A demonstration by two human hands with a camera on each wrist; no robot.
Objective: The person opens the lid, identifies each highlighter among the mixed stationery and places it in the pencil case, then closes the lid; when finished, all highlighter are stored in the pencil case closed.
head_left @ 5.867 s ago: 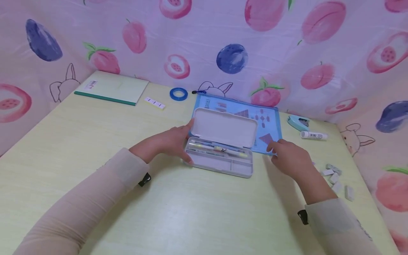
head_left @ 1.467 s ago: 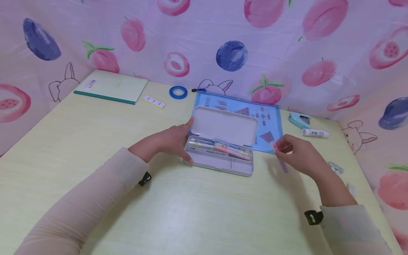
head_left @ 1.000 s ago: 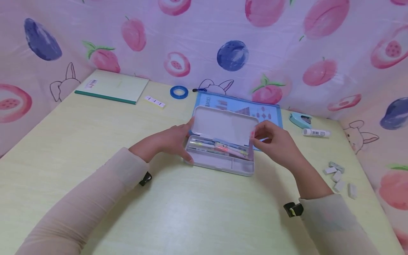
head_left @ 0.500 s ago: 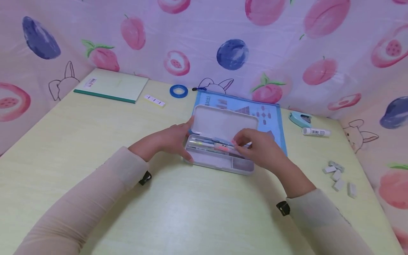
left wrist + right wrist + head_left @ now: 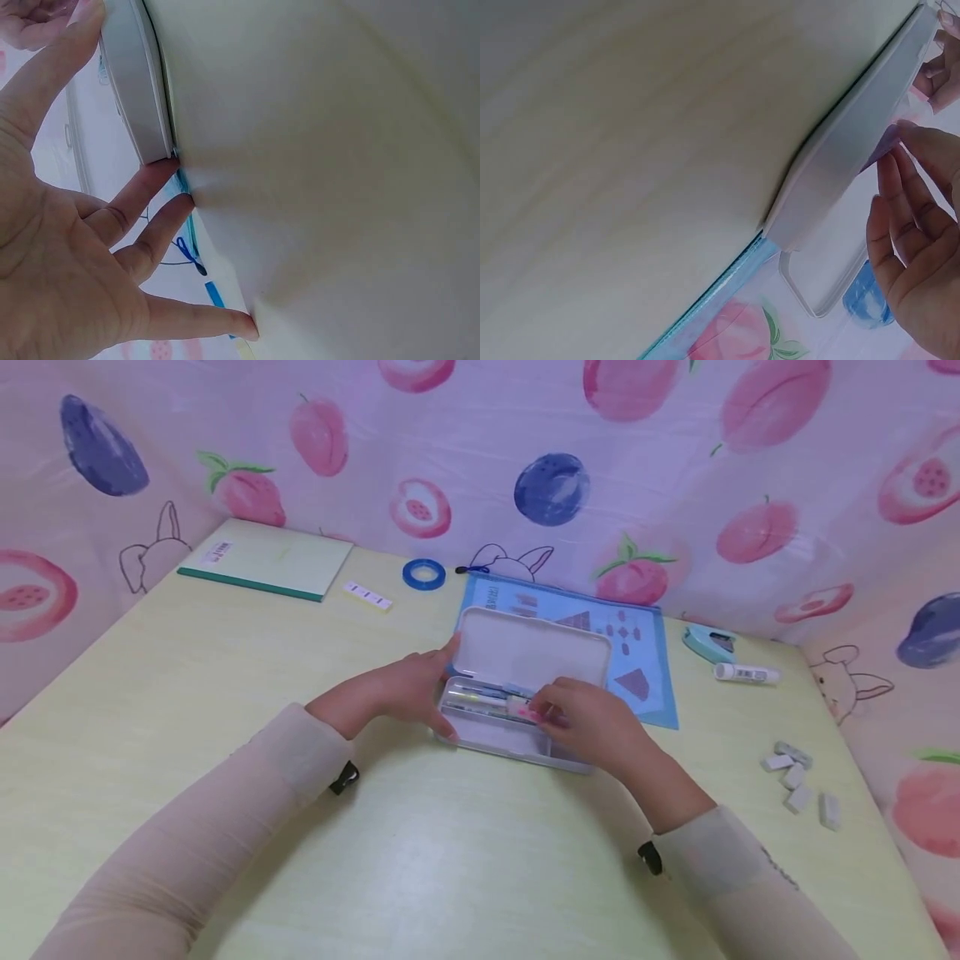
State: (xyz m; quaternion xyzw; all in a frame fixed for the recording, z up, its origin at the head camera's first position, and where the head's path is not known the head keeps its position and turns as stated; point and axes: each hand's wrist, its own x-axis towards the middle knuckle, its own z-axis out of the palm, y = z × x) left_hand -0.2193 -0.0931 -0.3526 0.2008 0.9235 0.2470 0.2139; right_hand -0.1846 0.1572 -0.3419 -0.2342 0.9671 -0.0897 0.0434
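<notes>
A white pencil case (image 5: pixel 491 735) lies with its lid raised towards the back, pens (image 5: pixel 483 697) in its rear compartment. My left hand (image 5: pixel 405 693) spans the case's left end, the thumb on the near corner. In the left wrist view its fingers are mostly straight, and some fingertips touch the table. Over the right part of the case, my right hand (image 5: pixel 588 720) pinches a thin purple strip (image 5: pixel 883 148) between thumb and fingers. The strip reaches down into the case, and its lower end is hidden by the case wall in the right wrist view.
A blue zip pouch (image 5: pixel 648 693) lies partly under the lid. Behind stand blue tape (image 5: pixel 423 575), a labelled white strip (image 5: pixel 367 596) and a notebook (image 5: pixel 273 560). To the right are a turquoise stapler-like item (image 5: pixel 708 644), a white tube (image 5: pixel 746 673) and several erasers (image 5: pixel 795 777).
My right hand has picked up the purple strip from the table right of the case and carried it left, over and down into the case. The left hand has stayed in place.
</notes>
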